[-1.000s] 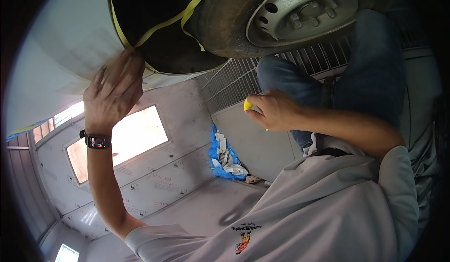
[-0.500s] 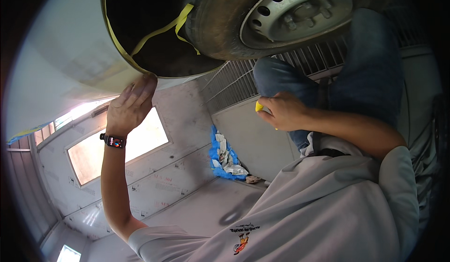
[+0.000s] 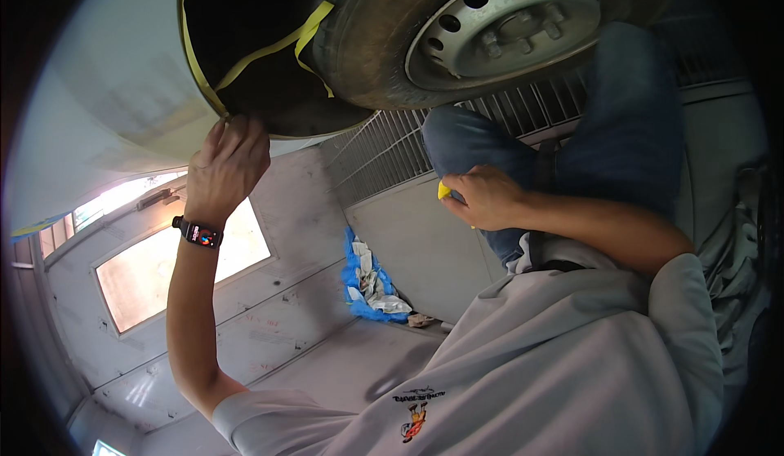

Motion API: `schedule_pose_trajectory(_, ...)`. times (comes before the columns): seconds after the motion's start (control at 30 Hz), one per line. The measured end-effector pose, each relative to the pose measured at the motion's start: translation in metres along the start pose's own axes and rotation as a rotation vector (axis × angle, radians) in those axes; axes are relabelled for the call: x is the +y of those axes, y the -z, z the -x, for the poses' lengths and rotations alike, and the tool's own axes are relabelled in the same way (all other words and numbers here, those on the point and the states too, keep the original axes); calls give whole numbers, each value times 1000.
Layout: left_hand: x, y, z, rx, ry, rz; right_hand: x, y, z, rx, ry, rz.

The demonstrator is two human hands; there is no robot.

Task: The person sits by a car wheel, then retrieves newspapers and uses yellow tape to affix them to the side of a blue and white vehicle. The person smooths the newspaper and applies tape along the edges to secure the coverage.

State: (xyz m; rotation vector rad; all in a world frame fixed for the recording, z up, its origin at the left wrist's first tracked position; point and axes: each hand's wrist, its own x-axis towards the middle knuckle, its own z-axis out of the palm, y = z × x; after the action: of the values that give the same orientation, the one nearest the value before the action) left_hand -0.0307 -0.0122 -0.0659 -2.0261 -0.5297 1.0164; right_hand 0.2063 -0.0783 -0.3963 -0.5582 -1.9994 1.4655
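Right hand (image 3: pixel 487 197) near the knee (image 3: pixel 457 139), curled round a mostly hidden yellow piece (image 3: pixel 443 191). Left hand (image 3: pixel 229 166) raised, bunched at the wheel-arch lip (image 3: pixel 310 136); pinching or not, I can't tell! Yellow tape (image 3: pixel 265 51) lines that lip, a loose length dangling beside the tyre (image 3: pixel 355 68).

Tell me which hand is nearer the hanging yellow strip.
Left. The left hand is at the wheel-arch rim, beside the yellow strip; the right hand is farther, near a knee.
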Motion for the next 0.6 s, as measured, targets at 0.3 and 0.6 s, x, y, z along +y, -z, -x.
schedule_pose_trajectory(0.3,36,-22,22,227,137,-73,6,8,-3,-105,-130,-50)
schedule_pose_trajectory(0.6,198,-85,31,-92,11,677,23,-12,7,-105,-154,16)
